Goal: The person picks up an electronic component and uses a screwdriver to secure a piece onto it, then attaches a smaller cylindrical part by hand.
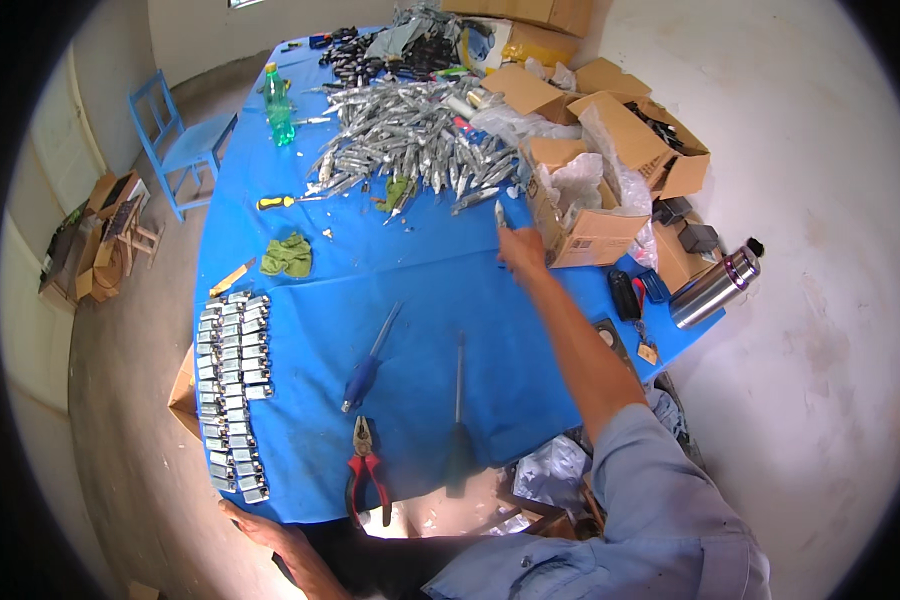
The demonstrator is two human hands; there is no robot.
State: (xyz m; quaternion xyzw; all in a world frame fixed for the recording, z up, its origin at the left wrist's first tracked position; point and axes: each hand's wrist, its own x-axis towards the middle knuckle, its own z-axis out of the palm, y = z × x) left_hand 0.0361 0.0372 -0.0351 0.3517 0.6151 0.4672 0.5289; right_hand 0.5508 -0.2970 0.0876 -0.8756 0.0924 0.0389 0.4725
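Note:
My right hand (522, 248) reaches across the blue-covered table, its fingers closed round a slim, silvery-white piece (500, 213). That piece looks like those in the large heap of slender silver-grey pieces (410, 130) just beyond. Down by the table's near left corner, my left hand (263, 530) has its fingers stretched out and nothing visible in it. Close to it, small silvery blocks with dark ends (232, 385) lie in columns. Between my arms are red-handled pliers (367, 470), a blue-handled screwdriver (370, 365) and a dark-handled screwdriver (459, 440).
Open cardboard boxes (595, 235) line the right side, near a steel flask (715, 288) and keys (647, 352). A green bottle (278, 105), yellow-handled screwdriver (278, 202), green cloth (287, 256) and box-cutter-like tool (232, 277) lie leftward. A blue chair (185, 145) stands beyond the left edge.

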